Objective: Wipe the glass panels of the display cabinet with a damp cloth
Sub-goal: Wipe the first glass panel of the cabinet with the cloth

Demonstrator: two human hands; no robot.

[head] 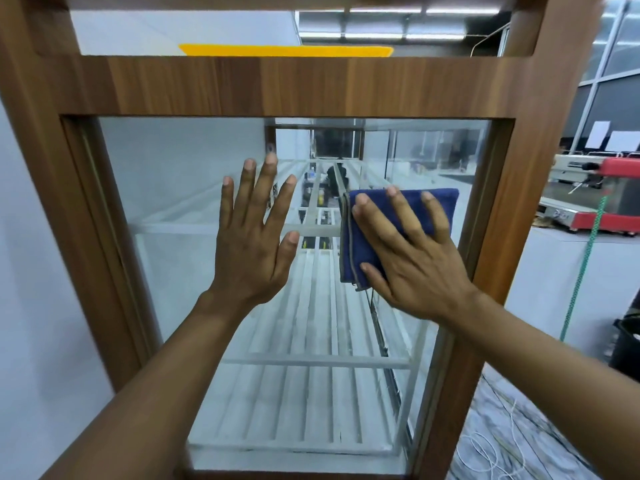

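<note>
Wood-framed display cabinet seen close up. Folded blue cloth flat against the glass panel, near its right edge, pinned under the spread, straight fingers of the right hand. Left hand released, palm flat on mid-panel, grasping nothing. Red espresso machine beyond the right frame.

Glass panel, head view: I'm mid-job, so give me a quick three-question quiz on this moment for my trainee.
1. True or false: the left hand holds the cloth.
2. The cloth is: A red, B blue, C white.
3. Which hand presses the cloth against the glass panel?
Key: 1 false, it is bare with fingers spread; 2 B; 3 the right hand.
</note>
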